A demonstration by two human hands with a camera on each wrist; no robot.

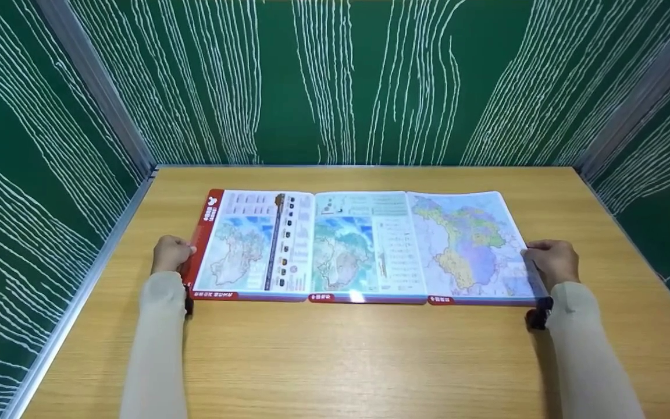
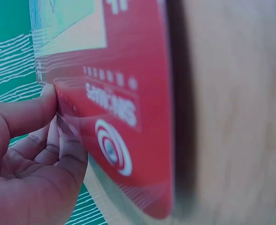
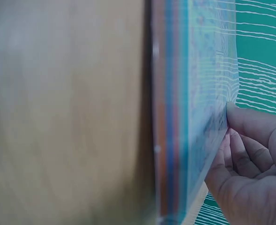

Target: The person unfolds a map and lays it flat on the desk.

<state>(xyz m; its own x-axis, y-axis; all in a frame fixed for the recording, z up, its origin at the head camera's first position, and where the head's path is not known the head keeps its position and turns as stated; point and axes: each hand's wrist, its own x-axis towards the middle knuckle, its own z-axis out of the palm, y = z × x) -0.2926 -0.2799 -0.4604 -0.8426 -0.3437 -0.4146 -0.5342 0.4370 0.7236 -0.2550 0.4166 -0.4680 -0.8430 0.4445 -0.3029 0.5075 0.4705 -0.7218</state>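
A glossy folding map (image 1: 344, 256) lies spread across the table, with three panels side by side and a red strip along its left edge. My left hand (image 1: 171, 254) pinches that red edge between thumb and fingers. In the left wrist view, the thumb of the left hand (image 2: 39, 154) lies on the red cover strip, which carries white lettering and a ringed emblem. At the opposite end, my right hand (image 1: 555, 260) pinches the right edge, beside the panel with a coloured map. Striped layers show along the near edge of the folding map (image 3: 175, 117) in the right wrist view.
The wooden table (image 1: 346, 361) extends in front of the map and to both sides. Green panels (image 1: 358, 81) with white wavy lines stand behind and at the sides, joined by grey metal posts (image 1: 96, 81). A dark wrist device (image 1: 538, 317) sits at the right cuff.
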